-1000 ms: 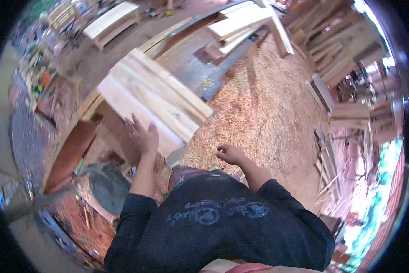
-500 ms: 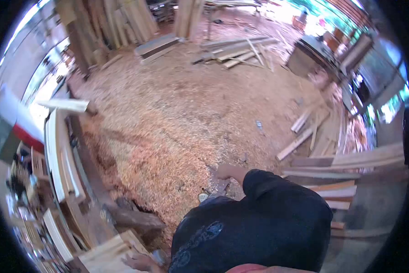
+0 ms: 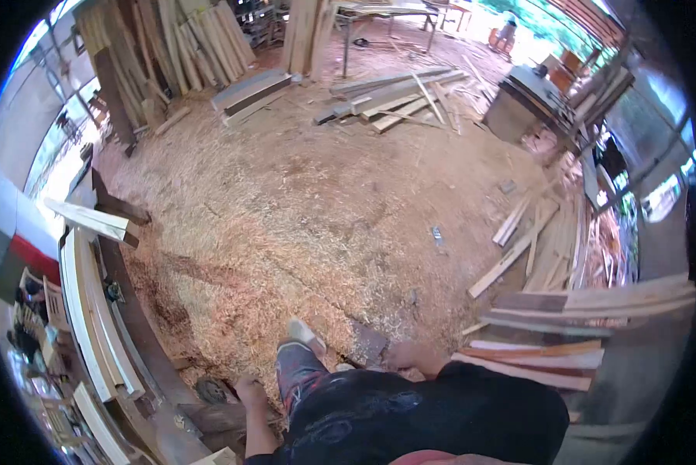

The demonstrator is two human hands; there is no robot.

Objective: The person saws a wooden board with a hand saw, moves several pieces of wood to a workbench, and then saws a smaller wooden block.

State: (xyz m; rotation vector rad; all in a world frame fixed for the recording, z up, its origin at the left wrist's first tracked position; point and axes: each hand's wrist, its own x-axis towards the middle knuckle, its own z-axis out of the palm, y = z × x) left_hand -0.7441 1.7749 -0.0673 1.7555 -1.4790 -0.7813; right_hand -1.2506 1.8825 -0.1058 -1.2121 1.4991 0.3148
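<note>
My left hand (image 3: 251, 392) is raised at the lower left, above a dark wooden beam (image 3: 212, 418), its fingers curled in and nothing visible in them. A pale board (image 3: 218, 458) just shows at the bottom edge below that arm. Blurred by motion, my right hand (image 3: 411, 356) is in front of my body at the lower middle. Right beside it is a flat brownish-grey piece (image 3: 368, 344); I cannot tell whether the hand holds it. One shoe (image 3: 307, 335) steps forward onto wood shavings (image 3: 263, 271).
Long boards (image 3: 92, 310) lie stacked along the left, with a short timber (image 3: 92, 218) across their far end. More planks (image 3: 534, 360) are piled on the right. Ahead, loose lumber (image 3: 394, 101) lies on the floor near a box-like machine (image 3: 515, 105). Tall boards (image 3: 185, 46) lean at the back.
My left hand has left the pale board and come up, its fingers now curled. My right hand has shifted right and down in view. A foot has come forward and the view has shifted.
</note>
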